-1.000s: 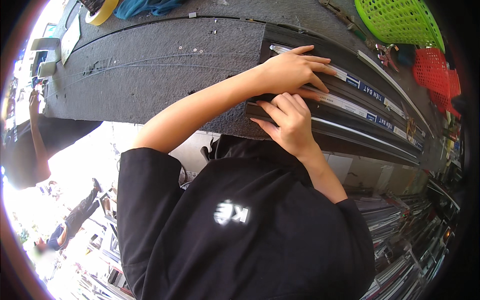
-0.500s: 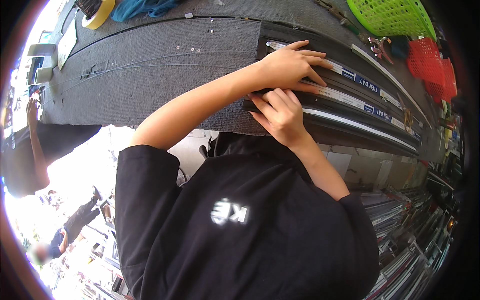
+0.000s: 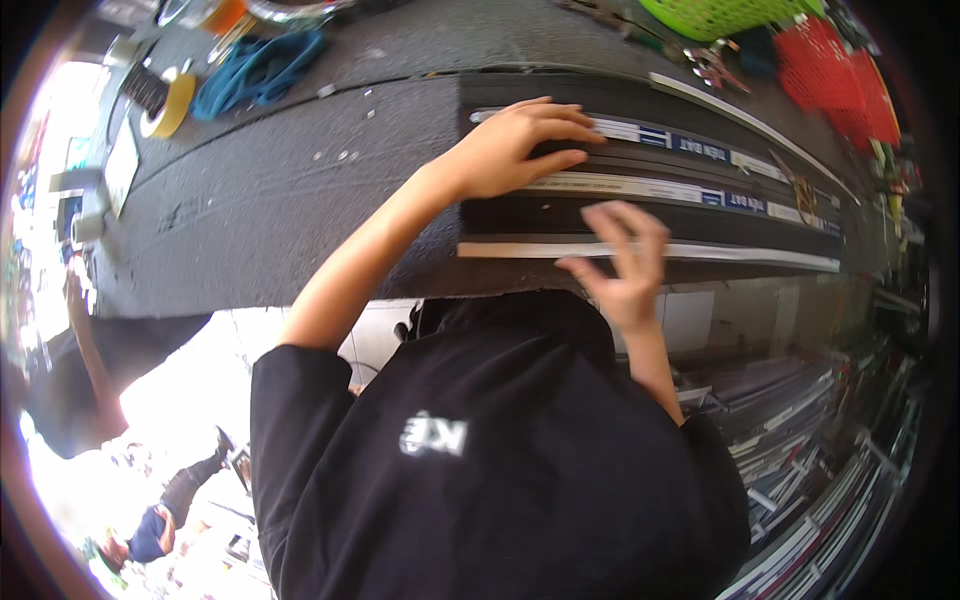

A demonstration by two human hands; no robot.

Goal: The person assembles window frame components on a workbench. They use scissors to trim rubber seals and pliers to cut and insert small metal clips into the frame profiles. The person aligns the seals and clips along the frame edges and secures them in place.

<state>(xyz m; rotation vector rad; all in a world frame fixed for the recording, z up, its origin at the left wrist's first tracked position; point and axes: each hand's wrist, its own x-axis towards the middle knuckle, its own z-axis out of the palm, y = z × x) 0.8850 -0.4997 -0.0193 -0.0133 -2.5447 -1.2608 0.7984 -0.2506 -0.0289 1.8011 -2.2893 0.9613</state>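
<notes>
Several long dark profiles lie side by side across the bench, their left ends lined up. White-and-blue printed film runs along the far profile and the middle one. Along the near profile is a plain white strip. My left hand rests over the far profiles near their left ends, fingers stretched out. Just above the near profile, my right hand has its fingers apart and slightly blurred; I see nothing held in it.
Grey carpet covers the bench. Beyond the profiles lie a thin pale strip, pliers, a green basket and red baskets. Blue cloth and yellow tape sit far left. Another person stands at the left.
My right hand has let go of its pinch near the profiles' left ends and moved right, fingers spreading. My left hand stays over the far profiles. The view has shifted.
</notes>
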